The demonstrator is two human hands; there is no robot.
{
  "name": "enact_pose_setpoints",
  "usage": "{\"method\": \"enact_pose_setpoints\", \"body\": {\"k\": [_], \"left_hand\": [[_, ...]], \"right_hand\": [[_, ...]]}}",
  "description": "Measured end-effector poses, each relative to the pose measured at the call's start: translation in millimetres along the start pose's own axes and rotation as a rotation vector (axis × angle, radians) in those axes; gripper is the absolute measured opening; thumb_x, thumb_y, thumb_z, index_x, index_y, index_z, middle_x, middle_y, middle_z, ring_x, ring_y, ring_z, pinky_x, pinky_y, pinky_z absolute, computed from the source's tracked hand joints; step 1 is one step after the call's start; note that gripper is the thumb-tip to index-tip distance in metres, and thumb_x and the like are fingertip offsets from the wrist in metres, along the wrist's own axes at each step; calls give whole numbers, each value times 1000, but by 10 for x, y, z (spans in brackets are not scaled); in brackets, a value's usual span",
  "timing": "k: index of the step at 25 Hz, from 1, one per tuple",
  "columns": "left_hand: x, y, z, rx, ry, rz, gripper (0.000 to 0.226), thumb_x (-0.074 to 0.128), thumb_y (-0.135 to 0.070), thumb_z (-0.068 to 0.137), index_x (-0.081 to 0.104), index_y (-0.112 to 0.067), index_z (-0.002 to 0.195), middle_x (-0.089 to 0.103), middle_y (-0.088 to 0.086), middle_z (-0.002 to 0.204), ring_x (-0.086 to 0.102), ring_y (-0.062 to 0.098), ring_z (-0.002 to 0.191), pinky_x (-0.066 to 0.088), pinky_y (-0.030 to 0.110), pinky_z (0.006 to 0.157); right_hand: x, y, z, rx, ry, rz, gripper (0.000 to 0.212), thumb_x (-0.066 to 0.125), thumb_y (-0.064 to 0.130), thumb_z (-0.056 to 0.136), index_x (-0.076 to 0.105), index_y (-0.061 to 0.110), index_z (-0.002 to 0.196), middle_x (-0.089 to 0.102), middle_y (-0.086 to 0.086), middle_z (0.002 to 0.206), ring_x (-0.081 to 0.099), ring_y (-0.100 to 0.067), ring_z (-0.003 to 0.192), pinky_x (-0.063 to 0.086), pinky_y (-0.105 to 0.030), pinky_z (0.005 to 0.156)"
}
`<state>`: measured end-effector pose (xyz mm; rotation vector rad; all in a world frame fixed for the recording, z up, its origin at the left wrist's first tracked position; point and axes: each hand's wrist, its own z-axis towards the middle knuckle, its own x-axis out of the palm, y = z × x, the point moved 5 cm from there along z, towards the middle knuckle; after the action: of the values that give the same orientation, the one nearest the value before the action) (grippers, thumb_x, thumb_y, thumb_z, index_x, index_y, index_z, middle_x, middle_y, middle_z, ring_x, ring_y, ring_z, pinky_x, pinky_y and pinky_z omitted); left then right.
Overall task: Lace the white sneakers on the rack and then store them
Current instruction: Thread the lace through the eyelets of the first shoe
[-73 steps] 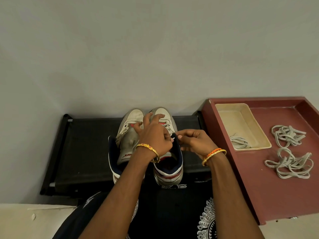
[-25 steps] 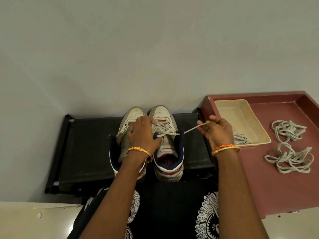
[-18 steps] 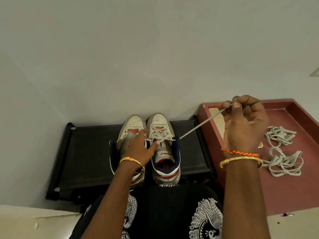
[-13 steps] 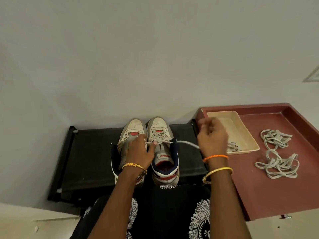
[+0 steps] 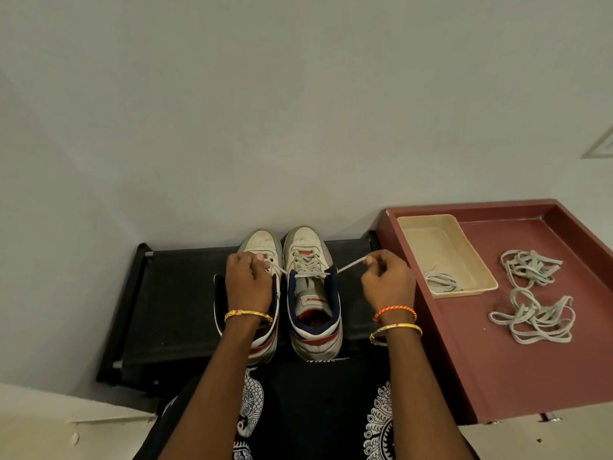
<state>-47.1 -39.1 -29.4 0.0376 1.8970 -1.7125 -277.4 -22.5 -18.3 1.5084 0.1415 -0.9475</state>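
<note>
Two white sneakers stand side by side, toes toward the wall, on a black rack [image 5: 172, 313]. The right sneaker [image 5: 311, 293] has a pale lace [image 5: 306, 265] crossed through its eyelets. My right hand [image 5: 386, 282] pinches the lace's right end [image 5: 351, 263], pulled taut out to the right. My left hand [image 5: 247, 280] pinches the lace's left end and covers much of the left sneaker [image 5: 262, 242], of which the toe and heel show.
A dark red tray table [image 5: 497, 360] stands right of the rack. On it sit a cream plastic tray [image 5: 434, 242] holding a coiled lace [image 5: 442, 282] and two loose lace bundles [image 5: 530, 268] [image 5: 534, 318]. A plain wall rises behind the rack.
My right hand pulled the lace high to the right, dropped back, and now holds its end taut low beside the shoe. My left hand shifted from the tongue to the lace's left end.
</note>
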Motion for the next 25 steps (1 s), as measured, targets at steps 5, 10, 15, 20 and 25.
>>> {"method": "enact_pose_setpoints", "body": {"k": [5,10,15,20,25], "left_hand": [[-12,-117,-61,23,-35,-15,16,46,-22,96,53,-10,89,59,9,95,58,24,88,50,43,86],[288,-127,-3,284,307,765,37,37,-44,96,63,-21,109,63,2,111,43,23,120,24,46,101],[307,-88,6,180,409,694,42,29,-38,100,64,-16,92,62,5,109,35,26,125,18,46,105],[230,61,134,92,537,449,23,49,-17,95,70,-12,103,66,9,111,53,22,109,36,35,101],[185,64,106,47,287,420,20,57,-20,91,75,-12,95,70,5,97,54,18,90,39,34,95]], "right_hand": [[56,96,-4,-38,-24,149,8,58,6,84,65,6,86,59,-10,98,58,-19,84,48,-30,74],[431,-27,-34,137,432,-9,17,56,34,90,66,22,81,62,7,73,62,-21,86,45,-37,88],[463,-134,-23,222,438,195,24,59,16,91,59,19,66,58,3,63,54,-10,62,44,-23,62],[497,-167,-34,276,334,215,26,55,11,91,57,19,67,63,-1,69,60,-16,67,52,-30,68],[398,-167,-45,313,219,320,25,47,1,93,55,12,72,65,-6,72,65,-18,65,58,-29,59]]}}
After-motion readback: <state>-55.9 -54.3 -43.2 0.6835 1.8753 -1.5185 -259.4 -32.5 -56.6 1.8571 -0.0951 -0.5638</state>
